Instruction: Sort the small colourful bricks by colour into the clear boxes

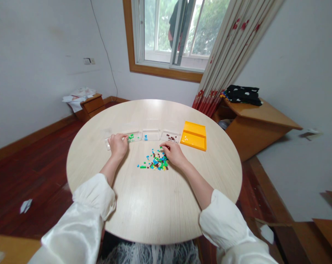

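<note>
My left hand (118, 146) is closed, fingertips pinched at the left end of a clear box (140, 136) with green bricks (131, 138) in it. What those fingers hold, if anything, is too small to make out. A loose pile of tiny bricks (159, 161), blue, green, brown, yellow and white, lies mid-table. At its upper right edge my right hand (174, 153) is closed in a pinch. A green bit shows right at these fingertips; I cannot tell whether it is held or lying on the table.
Beside the green one stand a clear box (151, 139) with blue bricks and another (170, 132) with brown bricks. A yellow open case (193, 127) holds a few white pieces. All stand on a round wooden table (155, 205). A cabinet (261, 124) stands at the right.
</note>
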